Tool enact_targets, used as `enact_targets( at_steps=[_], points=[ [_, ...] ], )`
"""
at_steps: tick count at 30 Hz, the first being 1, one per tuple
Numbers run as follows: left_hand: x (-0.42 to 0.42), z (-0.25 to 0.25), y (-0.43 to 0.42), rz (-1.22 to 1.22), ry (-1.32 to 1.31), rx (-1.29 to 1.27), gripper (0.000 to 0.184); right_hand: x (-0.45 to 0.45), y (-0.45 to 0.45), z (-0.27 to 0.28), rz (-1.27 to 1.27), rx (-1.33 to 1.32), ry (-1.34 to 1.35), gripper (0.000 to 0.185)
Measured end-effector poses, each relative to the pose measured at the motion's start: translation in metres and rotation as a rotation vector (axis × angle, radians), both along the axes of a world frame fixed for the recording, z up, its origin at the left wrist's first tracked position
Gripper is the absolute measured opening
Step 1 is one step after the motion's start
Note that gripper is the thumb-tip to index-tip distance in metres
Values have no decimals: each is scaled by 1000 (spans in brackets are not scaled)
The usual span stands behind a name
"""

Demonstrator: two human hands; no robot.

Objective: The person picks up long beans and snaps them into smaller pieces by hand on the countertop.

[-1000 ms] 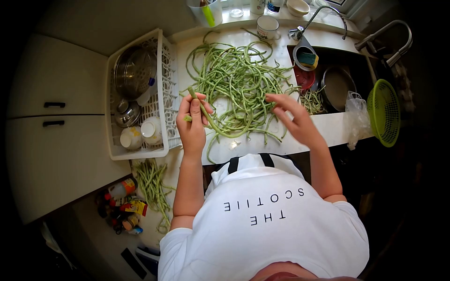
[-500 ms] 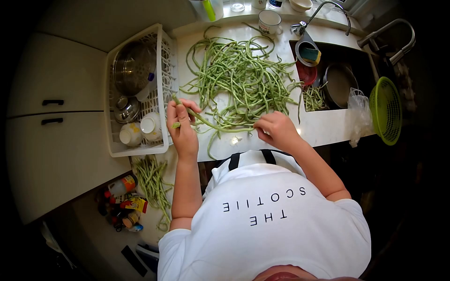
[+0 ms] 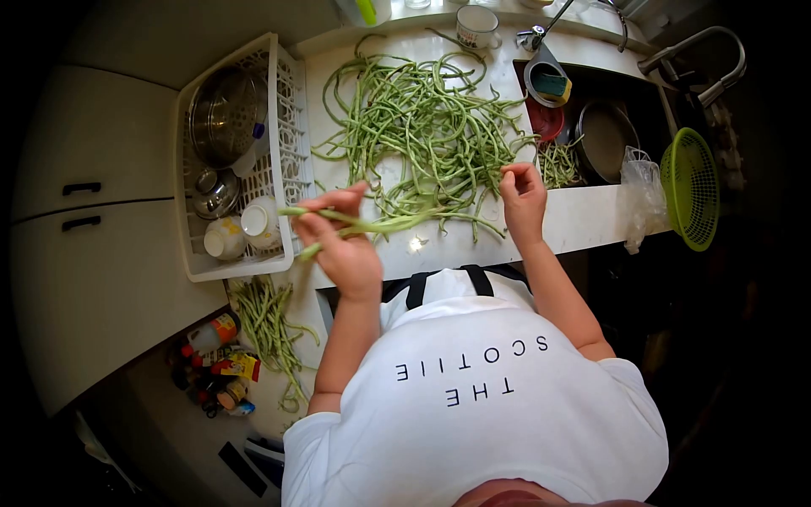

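Note:
A tangled heap of long green beans [image 3: 431, 127] spreads over the white counter in front of me. My left hand [image 3: 342, 241] is closed around a few long beans [image 3: 389, 225], which trail to the right and poke out past the fingers on the left; they are slightly blurred. My right hand [image 3: 523, 198] is at the heap's right edge, near the sink, with thumb and fingertips pinched together. Whatever is between those fingertips is too small to make out. Another bunch of long beans [image 3: 269, 325] lies on the counter at my lower left.
A white dish rack [image 3: 287, 135] with pots and bowls stands at the left. Right of the heap is the sink [image 3: 646, 106], holding a pan [image 3: 606, 139] and short bean pieces [image 3: 557, 165]. A plastic bag [image 3: 644, 198] and green colander [image 3: 688, 190] are farther right.
My right hand has moved right and up, away from the bean it was near, toward the sink side. My left hand has tilted and shifted slightly right and down, still holding beans. The view has shifted slightly.

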State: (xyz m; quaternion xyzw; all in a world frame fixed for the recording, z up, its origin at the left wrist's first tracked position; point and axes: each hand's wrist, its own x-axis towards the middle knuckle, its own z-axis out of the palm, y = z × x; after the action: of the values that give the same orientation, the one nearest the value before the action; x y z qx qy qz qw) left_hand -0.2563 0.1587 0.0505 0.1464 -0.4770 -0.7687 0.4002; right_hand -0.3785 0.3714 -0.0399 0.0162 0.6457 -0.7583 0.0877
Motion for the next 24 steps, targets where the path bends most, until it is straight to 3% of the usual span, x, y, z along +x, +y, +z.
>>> enact_targets(
  at_steps=[1, 4, 5, 6, 8, 10, 12, 14, 16, 18, 24],
  points=[
    [3, 1, -13, 70, 52, 25, 27, -2, 7, -1, -11, 538, 443, 6],
    [10, 24, -48, 131, 7, -5, 23, -16, 30, -13, 95, 706, 447, 8],
    [9, 29, -49, 138, 9, -6, 23, -18, 38, -18, 264, 843, 479, 16],
    [7, 34, -50, 181, 1, 53, 21, -16, 33, -13, 267, 840, 485, 16],
    [8, 34, -56, 226, 2, 105, 19, -7, 16, 3, 277, 858, 824, 25],
    [13, 26, -62, 46, 86, 181, 17, 2, 1, -1, 338, 855, 837, 31],
    [13, 23, -55, 103, 41, 197, 17, 13, -19, -22, 639, 683, 814, 31],
    [17, 12, -55, 59, -185, 97, 16, 21, -53, -23, 714, 700, 899, 29],
    [17, 11, -51, 50, -223, 61, 21, 17, -73, -33, 786, 711, 995, 27],
    [19, 17, -53, -91, -20, 268, 25, 12, -95, -47, 892, 1182, 1030, 22],
    [29, 23, -64, -218, 119, 379, 29, 4, -106, -64, 806, 1259, 958, 14]
  ],
)
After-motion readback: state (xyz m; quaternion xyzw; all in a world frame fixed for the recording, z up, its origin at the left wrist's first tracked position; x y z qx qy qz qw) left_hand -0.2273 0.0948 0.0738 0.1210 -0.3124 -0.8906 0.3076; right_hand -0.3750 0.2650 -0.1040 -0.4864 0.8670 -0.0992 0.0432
